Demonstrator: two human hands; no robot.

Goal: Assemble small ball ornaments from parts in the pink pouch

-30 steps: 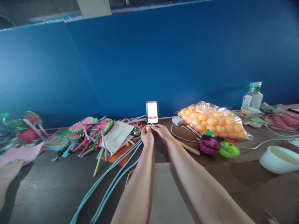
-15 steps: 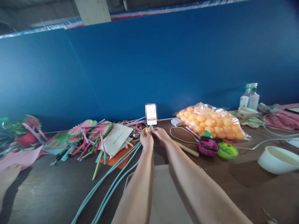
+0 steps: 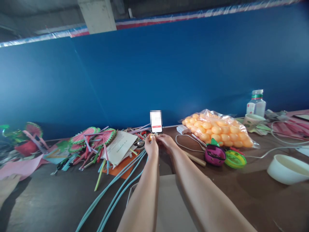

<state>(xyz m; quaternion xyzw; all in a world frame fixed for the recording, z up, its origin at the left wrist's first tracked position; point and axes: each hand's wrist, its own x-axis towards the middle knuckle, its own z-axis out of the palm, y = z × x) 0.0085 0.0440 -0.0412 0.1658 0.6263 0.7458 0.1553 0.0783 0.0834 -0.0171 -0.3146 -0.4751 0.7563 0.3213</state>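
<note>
My left hand (image 3: 151, 146) is closed round a small orange ball (image 3: 152, 137), of which only a part shows between the fingers. Close beside it, my right hand (image 3: 166, 141) has its fingers pinched together at the ball's right side. Whatever lies between those right fingertips is too small to make out. Just beyond both hands a phone (image 3: 156, 124) stands upright with its screen lit. A round silver metal thing (image 3: 140, 143) lies left of my left hand.
A clear bag of orange balls (image 3: 217, 129) lies to the right, behind a purple basket (image 3: 214, 154) and a wooden stick (image 3: 195, 159). Blue-green tubes (image 3: 116, 193), papers (image 3: 120, 145) and pink-green paper fans (image 3: 84, 137) lie left. Another person's hand (image 3: 9, 185) touches pink paper.
The view has tilted up slightly, so the table things sit a little lower in it. Both hands stay together at the orange ball, with barely any shift of the fingers.
</note>
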